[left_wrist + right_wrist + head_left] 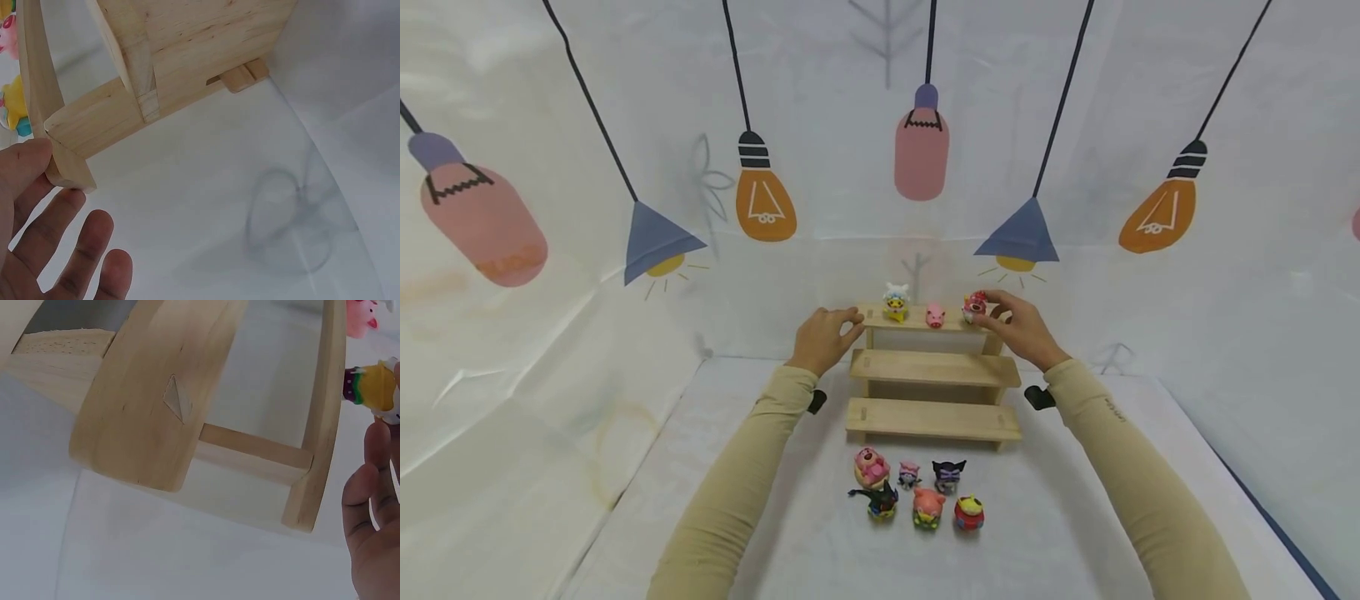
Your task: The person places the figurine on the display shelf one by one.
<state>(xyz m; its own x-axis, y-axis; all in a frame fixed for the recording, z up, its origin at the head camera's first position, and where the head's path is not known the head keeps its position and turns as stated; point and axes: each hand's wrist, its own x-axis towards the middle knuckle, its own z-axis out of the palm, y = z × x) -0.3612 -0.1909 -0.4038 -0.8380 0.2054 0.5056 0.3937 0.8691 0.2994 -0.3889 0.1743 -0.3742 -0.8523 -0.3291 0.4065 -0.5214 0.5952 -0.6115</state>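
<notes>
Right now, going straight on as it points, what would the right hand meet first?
Beyond the toy it holds, the right hand would likely meet the pink pig, though depth is unclear.

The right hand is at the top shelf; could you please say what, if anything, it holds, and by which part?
The right hand pinches the pink-and-red figurine by its right side, as seen in the head view.
</notes>
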